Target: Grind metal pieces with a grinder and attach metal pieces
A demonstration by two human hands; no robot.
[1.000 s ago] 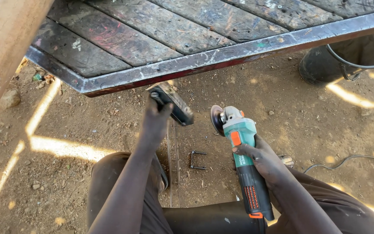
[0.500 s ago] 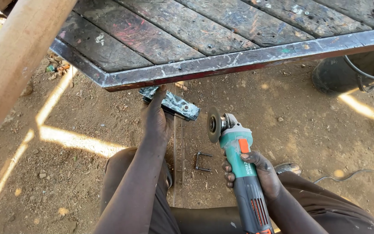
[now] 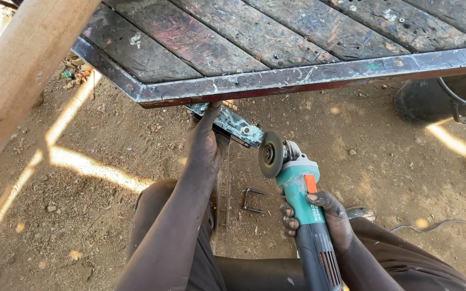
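Grinder (image 3: 297,199) right-hand (image 3: 324,215), bracket (image 3: 230,125) left-hand (image 3: 205,143)

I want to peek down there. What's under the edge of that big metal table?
Under the table's metal edge, the left hand holds a greenish metal piece beside the grinder's disc. Below is dirt ground. The far end of the piece is hidden by the tabletop.

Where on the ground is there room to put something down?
Bare dirt lies left of the left hand, between the wooden post and the knee, and on the right between the grinder and the dark bucket. It is crowded around the metal piece, the U-shaped bracket and the cable.
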